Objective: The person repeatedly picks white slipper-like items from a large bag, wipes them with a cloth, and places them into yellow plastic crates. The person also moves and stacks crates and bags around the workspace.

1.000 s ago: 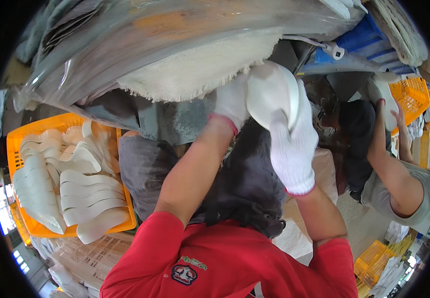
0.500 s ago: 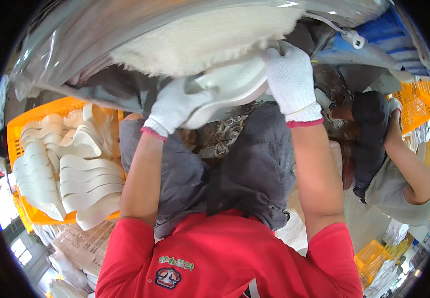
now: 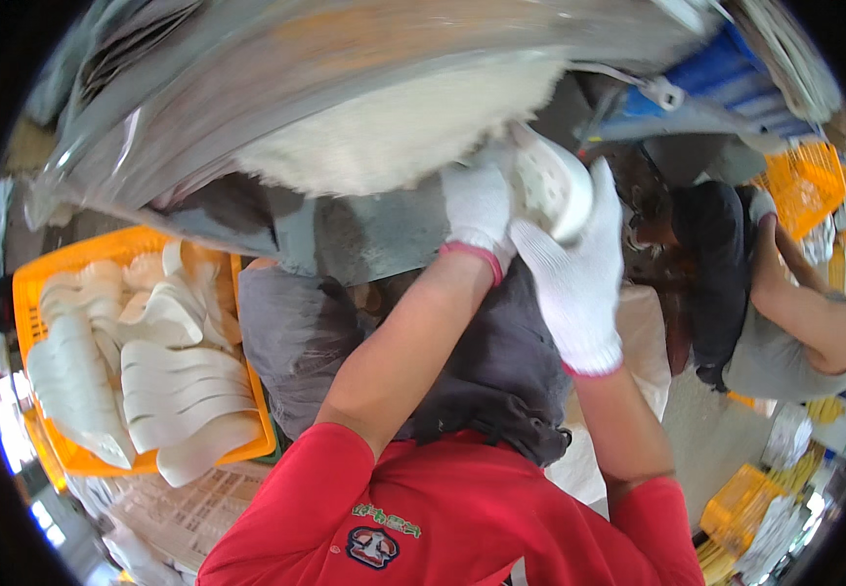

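Observation:
A white, curved, sole-shaped piece [image 3: 552, 186] with small dark spots on its face is tilted upright just below the fluffy white wheel [image 3: 394, 127]. My left hand [image 3: 480, 205], in a white knit glove with a pink cuff, grips its left side, and the piece partly hides the fingertips. My right hand [image 3: 574, 278], gloved the same way, is open around the lower end. Its thumb points left and its fingers stretch up along the right edge. Whether the right palm touches the piece, I cannot tell.
An orange crate [image 3: 42, 256] at the left holds several wavy white pieces [image 3: 184, 381]. Clear plastic sheeting [image 3: 140, 156] hangs around the wheel. A grey flap [image 3: 384, 230] sits above my knees. Another person [image 3: 784, 322] works at the right near an orange basket [image 3: 806, 190].
The piece has gone from lying sideways against the wheel's underside to upright at the right. My left hand moved right to it; my right hand dropped and opened its fingers.

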### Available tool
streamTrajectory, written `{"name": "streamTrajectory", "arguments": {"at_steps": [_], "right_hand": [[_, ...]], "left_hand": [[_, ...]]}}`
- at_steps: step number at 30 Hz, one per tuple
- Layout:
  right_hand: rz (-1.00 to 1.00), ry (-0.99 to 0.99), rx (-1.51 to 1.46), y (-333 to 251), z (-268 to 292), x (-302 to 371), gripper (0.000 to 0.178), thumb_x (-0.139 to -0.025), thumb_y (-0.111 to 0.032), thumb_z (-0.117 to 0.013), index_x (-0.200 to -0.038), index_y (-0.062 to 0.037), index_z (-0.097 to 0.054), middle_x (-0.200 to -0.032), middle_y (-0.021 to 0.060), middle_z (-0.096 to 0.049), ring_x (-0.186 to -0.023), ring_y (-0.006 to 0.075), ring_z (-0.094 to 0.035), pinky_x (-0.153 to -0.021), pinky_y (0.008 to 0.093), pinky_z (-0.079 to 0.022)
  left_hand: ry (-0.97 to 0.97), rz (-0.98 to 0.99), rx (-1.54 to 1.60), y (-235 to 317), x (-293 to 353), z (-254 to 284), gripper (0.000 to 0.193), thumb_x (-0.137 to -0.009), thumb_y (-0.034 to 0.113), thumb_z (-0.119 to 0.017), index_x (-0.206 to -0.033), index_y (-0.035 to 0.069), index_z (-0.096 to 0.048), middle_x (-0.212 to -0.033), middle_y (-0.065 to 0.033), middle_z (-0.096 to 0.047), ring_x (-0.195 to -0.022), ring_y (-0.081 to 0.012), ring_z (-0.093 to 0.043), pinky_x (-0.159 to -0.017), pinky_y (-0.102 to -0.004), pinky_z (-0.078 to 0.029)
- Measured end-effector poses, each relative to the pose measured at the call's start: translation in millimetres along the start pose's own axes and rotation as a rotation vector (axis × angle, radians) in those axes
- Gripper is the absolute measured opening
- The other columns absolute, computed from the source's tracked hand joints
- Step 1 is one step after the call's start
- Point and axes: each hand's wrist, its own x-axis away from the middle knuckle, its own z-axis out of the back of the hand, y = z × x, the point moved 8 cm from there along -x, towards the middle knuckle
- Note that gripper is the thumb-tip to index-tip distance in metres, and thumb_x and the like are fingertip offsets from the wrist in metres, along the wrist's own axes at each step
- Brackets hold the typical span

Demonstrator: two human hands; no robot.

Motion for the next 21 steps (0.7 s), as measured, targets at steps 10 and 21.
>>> {"name": "streamTrajectory", "arguments": {"at_steps": [10, 21], "right_hand": [[0.178, -0.094, 0.273, 42, -47, -90, 0.058, -0.088, -0.032, -0.077, -0.13, 0.0087, -0.072, -0.104, 0.0282, -0.079, -0.104, 0.0468, -0.076, -0.093, 0.0461, -0.062], [0.63, -0.384, 0.557, -77, -42, 6, 0.064, -0.085, -0.02, -0.083, -0.146, -0.0069, -0.067, -0.148, 0.0162, -0.067, -0.136, 0.0439, -0.063, -0.118, 0.0547, -0.048]], "left_hand": [[-0.073, -0.252, -1.596, 99, -12, 104, 0.072, -0.104, 0.06, -0.065, -0.146, 0.002, -0.065, -0.136, -0.0245, -0.073, -0.13, -0.0368, -0.069, -0.115, -0.044, -0.05], [-0.305, -0.077, -0.277, 41, -8, 40, 0.045, -0.1, 0.019, -0.081, -0.138, -0.002, -0.069, -0.133, -0.011, -0.074, -0.119, -0.0205, -0.07, -0.104, -0.0373, -0.057]]}}
